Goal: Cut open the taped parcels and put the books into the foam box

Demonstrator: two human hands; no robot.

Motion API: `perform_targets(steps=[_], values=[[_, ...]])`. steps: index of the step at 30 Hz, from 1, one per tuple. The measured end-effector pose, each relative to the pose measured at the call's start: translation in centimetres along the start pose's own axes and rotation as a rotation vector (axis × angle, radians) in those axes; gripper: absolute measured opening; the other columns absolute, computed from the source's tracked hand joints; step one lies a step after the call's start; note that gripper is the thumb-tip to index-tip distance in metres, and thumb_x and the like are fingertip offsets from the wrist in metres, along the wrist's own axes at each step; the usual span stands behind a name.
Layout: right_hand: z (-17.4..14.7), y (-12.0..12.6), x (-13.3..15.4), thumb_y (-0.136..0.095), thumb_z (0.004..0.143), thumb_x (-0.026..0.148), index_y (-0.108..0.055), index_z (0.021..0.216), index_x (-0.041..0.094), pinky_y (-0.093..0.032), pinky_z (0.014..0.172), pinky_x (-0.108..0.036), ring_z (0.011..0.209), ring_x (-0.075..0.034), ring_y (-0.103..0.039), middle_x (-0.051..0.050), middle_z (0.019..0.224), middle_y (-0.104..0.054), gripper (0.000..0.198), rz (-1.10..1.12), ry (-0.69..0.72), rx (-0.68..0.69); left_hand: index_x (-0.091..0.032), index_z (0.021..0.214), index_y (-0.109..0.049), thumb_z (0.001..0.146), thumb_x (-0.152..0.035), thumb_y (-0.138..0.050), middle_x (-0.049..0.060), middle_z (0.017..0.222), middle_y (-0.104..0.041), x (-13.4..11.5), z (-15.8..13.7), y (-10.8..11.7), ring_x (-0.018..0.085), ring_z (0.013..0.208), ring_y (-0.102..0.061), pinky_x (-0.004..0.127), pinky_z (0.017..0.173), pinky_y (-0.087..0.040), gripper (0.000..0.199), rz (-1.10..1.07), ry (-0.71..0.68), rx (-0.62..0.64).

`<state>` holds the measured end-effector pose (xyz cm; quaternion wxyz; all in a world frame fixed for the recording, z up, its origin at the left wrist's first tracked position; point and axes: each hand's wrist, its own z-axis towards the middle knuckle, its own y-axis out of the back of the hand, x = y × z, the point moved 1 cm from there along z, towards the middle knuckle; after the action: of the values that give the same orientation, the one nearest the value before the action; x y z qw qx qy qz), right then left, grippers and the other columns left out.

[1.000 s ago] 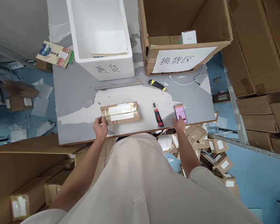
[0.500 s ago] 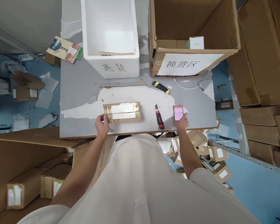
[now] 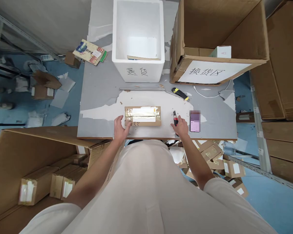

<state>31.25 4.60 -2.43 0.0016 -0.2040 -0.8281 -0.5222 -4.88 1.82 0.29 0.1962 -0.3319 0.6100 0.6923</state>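
A small taped cardboard box (image 3: 143,123) with white labels lies flat near the table's front edge. My left hand (image 3: 121,128) is at its left end, fingers spread, the thumb against or just over the corner. Over the red and black utility knife (image 3: 175,121) is my right hand (image 3: 181,126), its fingers apart and covering the handle's lower part; whether they touch it I cannot tell. The knife's blade end points away from me. To the right of that hand a phone (image 3: 195,122) with a lit pinkish screen lies on the table.
A white foam bin (image 3: 138,71) and a large open carton (image 3: 180,70) with a paper sign stand at the back. A yellow and black cutter (image 3: 180,94), a white cable (image 3: 206,96) and books (image 3: 89,52) lie on the table (image 3: 97,126). Boxes fill a carton (image 3: 39,133) at lower left.
My right hand has left the phone and moved left to the red and black utility knife. My left hand has opened from its hold on the box's corner. The view has shifted left.
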Motion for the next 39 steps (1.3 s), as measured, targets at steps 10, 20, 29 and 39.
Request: perform_targets(steps=[10, 20, 29, 39], values=[[-1.0, 0.2, 1.0, -0.030, 0.091, 0.024, -0.013, 0.152, 0.009, -0.043, 0.095, -0.050, 0.116, -0.033, -0.052, -0.023, 0.127, -0.048, 0.065, 0.181, -0.020, -0.057, -0.018, 0.132, -0.051, 0.090, -0.033, -0.047, 0.017, 0.140, -0.048, -1.1, -1.8, -0.7, 0.032, 0.137, -0.037, 0.053, 0.111, -0.031, 0.046, 0.246, -0.534, 0.313], [-5.7, 5.8, 14.4, -0.031, 0.089, 0.010, -0.014, 0.153, 0.026, -0.050, 0.075, -0.036, 0.096, -0.025, -0.055, -0.013, 0.118, -0.051, 0.068, -0.092, 0.835, 0.061, -0.014, 0.138, -0.046, 0.088, -0.029, -0.049, 0.017, 0.145, -0.044, -0.7, -1.7, -0.8, 0.032, 0.139, -0.034, 0.054, 0.112, -0.029, 0.052, 0.272, -0.565, 0.346], [-4.3, -0.9, 3.9, -0.031, 0.091, 0.019, -0.013, 0.153, 0.017, -0.044, 0.091, -0.043, 0.108, -0.029, -0.049, -0.017, 0.121, -0.041, 0.065, 0.037, -0.073, -0.206, -0.017, 0.141, -0.043, 0.086, -0.027, -0.051, 0.018, 0.145, -0.043, -0.2, -1.6, -0.7, 0.034, 0.139, -0.035, 0.055, 0.111, -0.030, 0.057, 0.267, -0.578, 0.361], [-2.8, -4.0, -3.1, -0.039, 0.091, 0.038, -0.029, 0.148, 0.019, -0.033, 0.099, -0.049, 0.120, -0.033, -0.036, -0.018, 0.136, -0.036, 0.060, -0.054, -0.160, -0.177, -0.016, 0.136, -0.046, 0.085, -0.031, -0.053, 0.020, 0.143, -0.045, 0.2, -1.5, -1.1, 0.036, 0.137, -0.036, 0.056, 0.109, -0.030, 0.054, 0.266, -0.549, 0.343]])
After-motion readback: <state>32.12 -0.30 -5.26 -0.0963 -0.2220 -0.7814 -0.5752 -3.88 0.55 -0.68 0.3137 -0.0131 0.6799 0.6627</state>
